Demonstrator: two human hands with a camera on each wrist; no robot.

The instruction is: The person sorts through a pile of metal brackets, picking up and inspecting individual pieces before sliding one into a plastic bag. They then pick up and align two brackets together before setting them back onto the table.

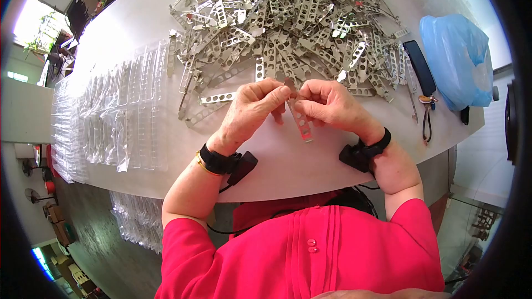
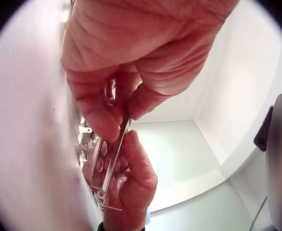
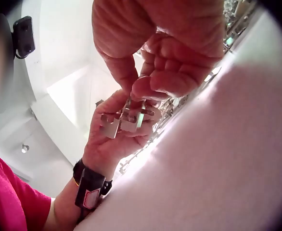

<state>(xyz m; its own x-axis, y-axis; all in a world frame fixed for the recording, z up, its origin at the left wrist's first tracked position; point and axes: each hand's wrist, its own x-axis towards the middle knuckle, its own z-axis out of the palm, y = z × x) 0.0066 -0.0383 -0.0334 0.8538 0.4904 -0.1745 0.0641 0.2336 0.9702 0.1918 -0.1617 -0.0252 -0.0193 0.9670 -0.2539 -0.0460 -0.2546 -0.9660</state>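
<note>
In the head view a perforated metal strip [image 1: 302, 126] hangs slantwise between both hands, over the front part of the table. My left hand [image 1: 256, 104] pinches its upper end between thumb and fingers. From the other side, my right hand [image 1: 331, 106] pinches the strip near that same end with thumb and forefinger. The left wrist view shows the strip's folded long edge and round holes [image 2: 113, 156]. Bent tabs [image 3: 127, 122] at one end show in the right wrist view, in front of the left palm. Fingers cover the gripped part.
A wide heap of similar metal strips [image 1: 293, 27] lies just beyond the hands. Stacked clear plastic trays [image 1: 149, 111] stand at the left. On the right are a blue plastic bag [image 1: 457, 61], a dark case [image 1: 419, 66] and pliers [image 1: 426, 119]. The table's curved edge [image 1: 277, 196] runs before the body.
</note>
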